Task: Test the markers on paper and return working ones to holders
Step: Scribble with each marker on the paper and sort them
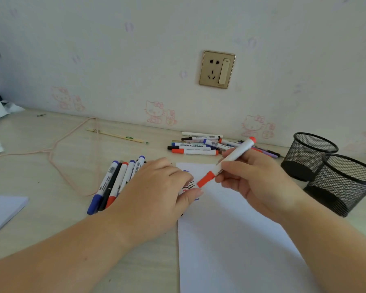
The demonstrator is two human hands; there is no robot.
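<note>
Red-capped white whiteboard marker (228,162): grasped in the right hand (256,185), tilted above the white paper sheet (237,240), cap end low.
Left hand (156,195): fingers relaxed, lying over the sheet's left edge, fingertips just beside the red cap.
Sheet: scribbles near its top.
Row of markers (114,182): left of the left hand.
Loose marker pile (199,144): by the wall.
Two black mesh holders (330,172): far right.

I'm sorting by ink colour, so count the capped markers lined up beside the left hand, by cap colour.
Blue caps: 3
Black caps: 1
Red caps: 1
Total: 5 showing in the row beside the left hand; the hand may hide more.
</note>
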